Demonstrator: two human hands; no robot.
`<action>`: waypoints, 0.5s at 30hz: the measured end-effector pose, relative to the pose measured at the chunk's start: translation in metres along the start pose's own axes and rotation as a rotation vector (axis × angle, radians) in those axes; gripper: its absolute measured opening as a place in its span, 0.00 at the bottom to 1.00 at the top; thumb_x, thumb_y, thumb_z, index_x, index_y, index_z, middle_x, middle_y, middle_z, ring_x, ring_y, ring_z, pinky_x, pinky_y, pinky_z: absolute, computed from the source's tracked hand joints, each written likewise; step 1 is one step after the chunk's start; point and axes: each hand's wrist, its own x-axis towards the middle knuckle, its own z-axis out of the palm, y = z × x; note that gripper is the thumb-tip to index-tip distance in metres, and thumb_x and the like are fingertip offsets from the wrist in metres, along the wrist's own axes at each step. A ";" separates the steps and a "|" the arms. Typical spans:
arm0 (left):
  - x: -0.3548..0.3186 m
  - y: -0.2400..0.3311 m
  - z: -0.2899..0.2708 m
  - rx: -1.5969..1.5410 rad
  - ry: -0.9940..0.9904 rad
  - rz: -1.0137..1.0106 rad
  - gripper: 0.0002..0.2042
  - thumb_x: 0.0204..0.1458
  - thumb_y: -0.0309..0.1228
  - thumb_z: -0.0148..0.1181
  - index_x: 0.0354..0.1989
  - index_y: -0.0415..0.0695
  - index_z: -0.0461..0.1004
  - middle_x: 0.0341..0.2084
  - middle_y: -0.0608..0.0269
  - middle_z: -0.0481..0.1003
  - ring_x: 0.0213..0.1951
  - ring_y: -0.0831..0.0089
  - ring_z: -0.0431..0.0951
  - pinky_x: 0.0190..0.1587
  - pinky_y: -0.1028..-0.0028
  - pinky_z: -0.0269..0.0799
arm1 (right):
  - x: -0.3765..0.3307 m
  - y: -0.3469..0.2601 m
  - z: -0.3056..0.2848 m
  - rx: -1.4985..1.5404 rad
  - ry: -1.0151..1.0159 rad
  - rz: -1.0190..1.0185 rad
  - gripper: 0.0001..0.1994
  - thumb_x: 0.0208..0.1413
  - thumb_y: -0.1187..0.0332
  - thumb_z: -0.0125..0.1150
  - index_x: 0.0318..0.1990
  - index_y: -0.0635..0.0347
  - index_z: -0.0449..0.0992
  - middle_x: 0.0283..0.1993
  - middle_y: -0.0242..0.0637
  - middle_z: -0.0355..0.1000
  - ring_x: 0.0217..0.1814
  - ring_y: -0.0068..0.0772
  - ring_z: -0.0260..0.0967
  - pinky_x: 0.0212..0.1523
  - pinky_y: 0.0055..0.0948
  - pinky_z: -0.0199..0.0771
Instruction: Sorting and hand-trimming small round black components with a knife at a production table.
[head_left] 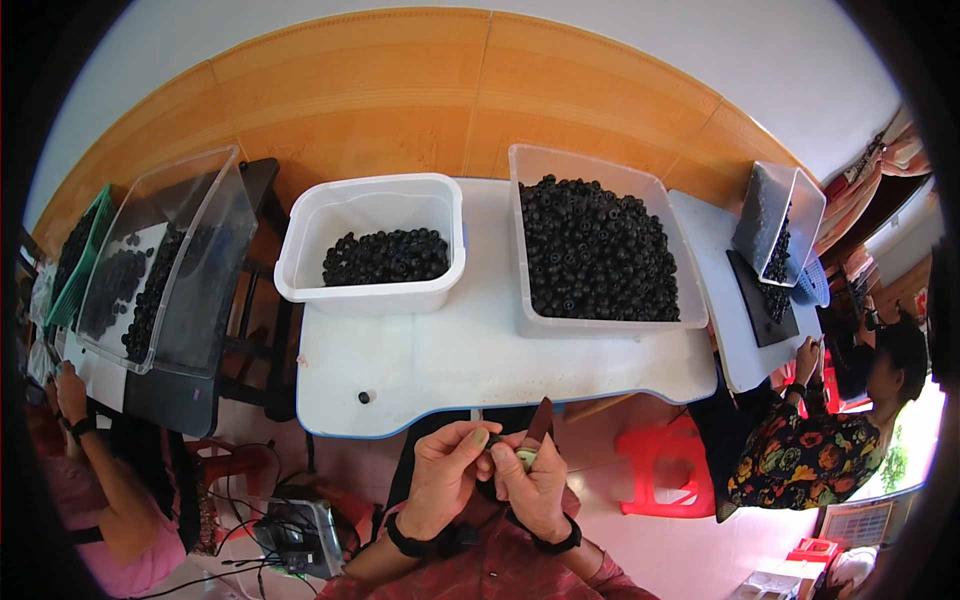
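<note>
My left hand and my right hand meet just below the front edge of the white table. Together they pinch a small round pale-green piece between the fingertips. A dark pointed blade sticks up from my right hand. Both wrists wear black bands. On the table behind them stand a white tub partly filled with small black ring-shaped parts and a larger clear tub heaped with the same parts. One loose black part lies near the table's front left.
A person at the left works beside a tilted clear bin of black parts. Another person at the right sits by a second table with a tilted clear bin. A red stool and a cabled device sit on the floor.
</note>
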 end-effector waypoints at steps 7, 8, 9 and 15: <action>0.010 0.000 0.002 0.071 0.013 0.028 0.09 0.57 0.26 0.57 0.42 0.35 0.77 0.25 0.66 0.75 0.24 0.83 0.70 0.27 0.82 0.66 | 0.005 0.000 -0.002 0.083 -0.007 0.040 0.05 0.61 0.74 0.52 0.41 0.64 0.64 0.21 0.30 0.67 0.16 0.14 0.59 0.15 0.15 0.57; 0.013 0.003 0.000 0.092 0.018 0.028 0.09 0.57 0.26 0.57 0.42 0.35 0.77 0.25 0.66 0.75 0.24 0.83 0.70 0.27 0.82 0.66 | 0.006 0.000 -0.006 0.091 -0.011 0.054 0.08 0.62 0.70 0.54 0.41 0.65 0.66 0.22 0.30 0.68 0.16 0.13 0.60 0.16 0.16 0.59; 0.015 0.006 0.000 0.114 0.024 0.026 0.09 0.57 0.26 0.57 0.42 0.35 0.77 0.25 0.65 0.75 0.24 0.82 0.71 0.26 0.82 0.66 | 0.006 0.001 -0.007 0.092 -0.014 0.051 0.08 0.62 0.70 0.54 0.41 0.65 0.66 0.22 0.30 0.68 0.16 0.13 0.60 0.16 0.16 0.59; 0.058 0.056 0.022 0.434 0.261 0.466 0.08 0.55 0.26 0.58 0.40 0.33 0.77 0.23 0.65 0.74 0.19 0.82 0.69 0.22 0.82 0.64 | 0.008 0.001 -0.014 0.047 0.029 0.098 0.08 0.63 0.68 0.53 0.40 0.64 0.66 0.20 0.28 0.66 0.16 0.13 0.60 0.16 0.16 0.59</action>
